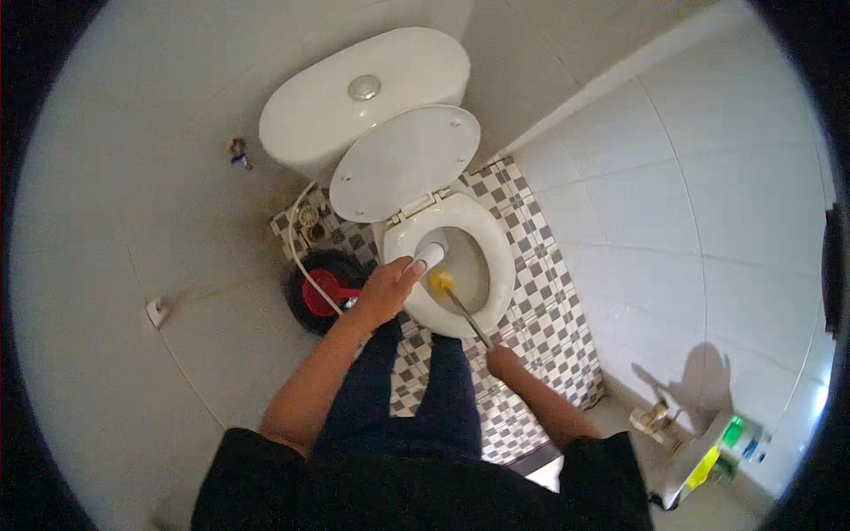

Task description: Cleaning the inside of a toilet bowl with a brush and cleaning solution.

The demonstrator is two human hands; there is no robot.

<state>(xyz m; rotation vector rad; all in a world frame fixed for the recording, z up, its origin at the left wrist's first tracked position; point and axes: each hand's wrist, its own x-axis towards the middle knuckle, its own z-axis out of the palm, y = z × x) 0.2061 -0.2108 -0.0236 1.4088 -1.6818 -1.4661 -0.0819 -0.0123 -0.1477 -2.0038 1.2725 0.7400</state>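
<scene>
My left hand point(385, 292) is closed around a white cylinder point(431, 253), held over the left side of the toilet bowl; whether it is a bottle or a sprayer head cannot be told. In my right hand point(505, 362) is the handle of a toilet brush point(468, 318), which slants over the front rim. Its yellow head point(440, 281) is at the inner left of the bowl. The toilet seat point(501, 265) is down, while the lid point(408, 162) stands raised against the cistern point(365, 99).
Left of the toilet, a red dipper point(320, 292) rests in a black bucket point(299, 308). A white hose point(295, 245) passes in front of them. Checkered tiles point(538, 292) cover the floor. At lower right, a wall shelf point(690, 458) carries several containers beside a tap point(654, 421).
</scene>
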